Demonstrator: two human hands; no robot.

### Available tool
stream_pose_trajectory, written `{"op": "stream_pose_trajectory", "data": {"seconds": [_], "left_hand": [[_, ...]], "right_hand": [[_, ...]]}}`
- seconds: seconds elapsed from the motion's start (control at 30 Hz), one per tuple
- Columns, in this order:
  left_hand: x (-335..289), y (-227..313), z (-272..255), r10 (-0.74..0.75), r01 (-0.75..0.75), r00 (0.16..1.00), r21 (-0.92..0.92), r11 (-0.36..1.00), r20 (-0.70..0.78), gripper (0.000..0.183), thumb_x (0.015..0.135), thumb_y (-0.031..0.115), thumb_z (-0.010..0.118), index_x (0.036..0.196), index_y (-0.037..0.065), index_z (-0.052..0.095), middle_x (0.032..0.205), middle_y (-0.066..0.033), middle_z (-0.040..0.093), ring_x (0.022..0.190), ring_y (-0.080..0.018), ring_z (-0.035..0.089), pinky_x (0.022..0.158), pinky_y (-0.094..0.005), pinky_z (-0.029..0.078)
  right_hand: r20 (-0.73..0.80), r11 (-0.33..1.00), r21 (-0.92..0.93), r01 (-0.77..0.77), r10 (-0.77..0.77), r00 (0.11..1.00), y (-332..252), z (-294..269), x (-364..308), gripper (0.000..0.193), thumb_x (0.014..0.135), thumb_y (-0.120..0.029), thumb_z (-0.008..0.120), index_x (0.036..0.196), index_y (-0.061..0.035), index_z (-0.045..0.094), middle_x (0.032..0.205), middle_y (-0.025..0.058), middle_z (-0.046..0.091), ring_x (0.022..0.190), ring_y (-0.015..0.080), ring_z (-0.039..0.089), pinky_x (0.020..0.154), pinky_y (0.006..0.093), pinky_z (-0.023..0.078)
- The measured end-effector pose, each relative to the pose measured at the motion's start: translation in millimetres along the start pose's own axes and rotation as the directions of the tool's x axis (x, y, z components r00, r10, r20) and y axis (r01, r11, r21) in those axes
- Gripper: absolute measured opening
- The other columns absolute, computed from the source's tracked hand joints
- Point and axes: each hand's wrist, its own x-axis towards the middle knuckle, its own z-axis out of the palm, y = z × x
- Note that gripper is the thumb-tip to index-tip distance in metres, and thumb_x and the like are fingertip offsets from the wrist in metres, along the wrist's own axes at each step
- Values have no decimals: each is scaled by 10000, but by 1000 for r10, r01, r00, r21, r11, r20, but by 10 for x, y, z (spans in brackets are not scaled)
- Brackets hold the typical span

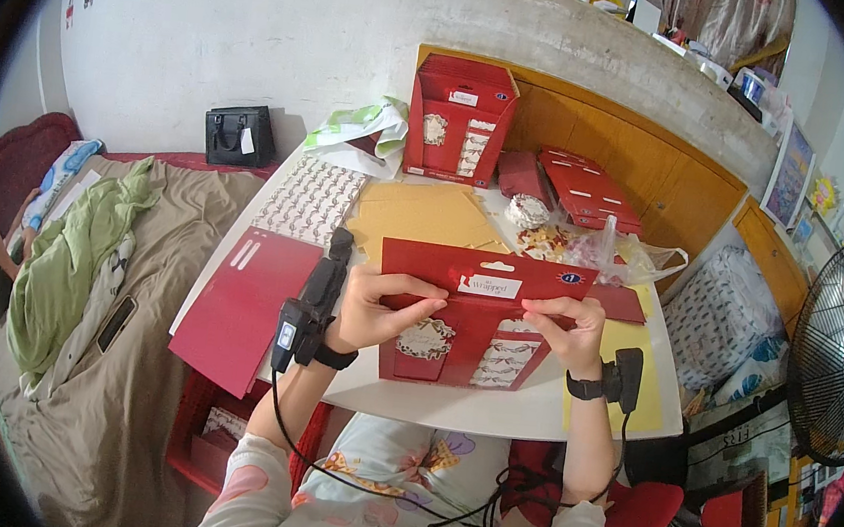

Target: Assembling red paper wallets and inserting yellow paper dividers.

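Observation:
A red cardboard package (463, 339) stands upright before me, with a hanging slot at its top, a white label and patterned cards or tags on its front. My left hand (386, 306) pinches its left side near the top, thumb and forefinger on the front. On the other side, my right hand (567, 328) pinches it in the same way, just below the label's level. Both wrists wear black straps with small devices. The package's lower edge is near the white table top (410, 405); whether it touches cannot be told.
Flat red cards (247, 310) lie left, beside a patterned sheet (309, 198). Gold sheets (426, 216) lie behind the package. Finished-looking red packages (459, 121) stand at the back; more red cards (594, 190) lie right. A fan (841, 350) stands far right, a bed (133, 359) left.

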Motion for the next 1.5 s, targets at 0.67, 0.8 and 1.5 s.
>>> {"op": "stream_pose_trajectory", "data": {"seconds": [0.67,0.8,1.5], "left_hand": [[-167,-183,-94,7,-7,999,-12,1000,-35,132,795,40,688,924,16,698,861,-135,694,758,-185,674,675,-265,519],[-107,-69,-56,54,-54,998,-7,999,-21,163,771,35,713,932,15,695,903,-150,689,771,-191,670,667,-269,519],[-180,87,132,-12,14,996,21,1000,-89,165,736,11,738,898,12,701,861,-111,703,752,-175,680,686,-263,529]], "right_hand": [[-155,989,143,-48,70,985,233,-130,-238,112,813,8,670,925,4,680,884,64,675,776,94,610,688,215,491],[-155,941,308,-137,192,969,142,-53,-243,137,814,-1,676,950,3,671,951,61,658,809,83,594,731,220,488],[84,697,-568,437,-479,874,-280,399,143,208,659,-41,735,847,-108,676,832,-25,595,755,185,537,700,334,391]]}}
